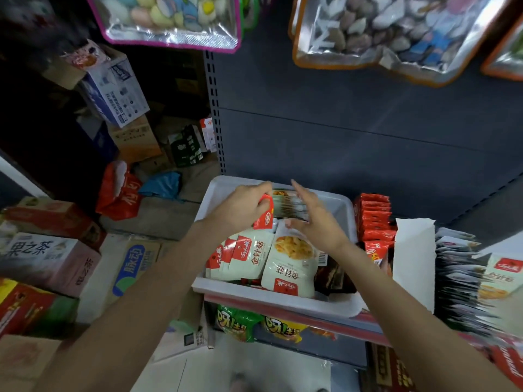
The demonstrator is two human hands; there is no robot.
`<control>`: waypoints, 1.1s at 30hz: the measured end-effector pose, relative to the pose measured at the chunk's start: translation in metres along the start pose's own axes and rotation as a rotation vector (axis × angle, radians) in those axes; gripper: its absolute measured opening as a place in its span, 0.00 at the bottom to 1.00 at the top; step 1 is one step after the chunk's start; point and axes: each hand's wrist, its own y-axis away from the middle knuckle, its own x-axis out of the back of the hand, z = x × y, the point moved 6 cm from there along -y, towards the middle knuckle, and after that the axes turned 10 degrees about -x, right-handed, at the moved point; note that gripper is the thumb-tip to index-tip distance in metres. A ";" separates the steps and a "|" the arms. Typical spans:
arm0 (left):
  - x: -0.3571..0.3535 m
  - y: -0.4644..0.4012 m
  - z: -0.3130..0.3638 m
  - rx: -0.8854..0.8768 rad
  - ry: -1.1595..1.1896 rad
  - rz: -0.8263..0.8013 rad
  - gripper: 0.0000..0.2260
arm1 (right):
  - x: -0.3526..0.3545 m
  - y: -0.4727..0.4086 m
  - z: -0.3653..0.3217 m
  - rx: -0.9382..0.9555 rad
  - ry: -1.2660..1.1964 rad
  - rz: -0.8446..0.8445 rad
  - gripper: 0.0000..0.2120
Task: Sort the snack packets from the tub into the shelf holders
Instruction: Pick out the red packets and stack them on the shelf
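A white plastic tub (338, 302) stands on the shelf and holds several white-and-red snack packets (291, 261). My left hand (243, 206) grips a stack of packets (287, 206) by its red-and-white front end, over the tub's far side. My right hand (314, 219) lies flat with straight fingers against the right side of that stack. To the right, a row of red packets (375, 219) stands upright, and a white holder (414, 258) has more white packets (464, 281) filed beside it.
The grey shelf back panel (353, 131) rises behind the tub. Big bags of sweets (396, 32) hang overhead. Cardboard cartons (48, 258) and a red bag (120, 193) crowd the floor at left. Green and yellow snack bags (240, 321) sit on the shelf below.
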 end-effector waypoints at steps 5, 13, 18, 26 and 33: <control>-0.005 -0.020 0.059 -0.282 0.078 0.049 0.03 | 0.044 0.024 -0.004 0.168 0.043 0.015 0.26; -0.052 -0.059 0.114 -0.102 0.419 0.276 0.15 | 0.141 0.066 0.061 0.007 -0.206 0.396 0.03; -0.125 -0.069 0.118 -0.014 0.300 -0.026 0.22 | 0.154 0.079 0.114 -0.175 -0.455 0.380 0.07; -0.150 -0.070 0.138 0.026 0.283 0.110 0.16 | 0.119 0.079 0.153 -0.266 -0.284 0.212 0.09; -0.152 -0.068 0.144 0.002 0.057 0.170 0.15 | 0.133 0.080 0.142 -0.102 -0.326 0.346 0.11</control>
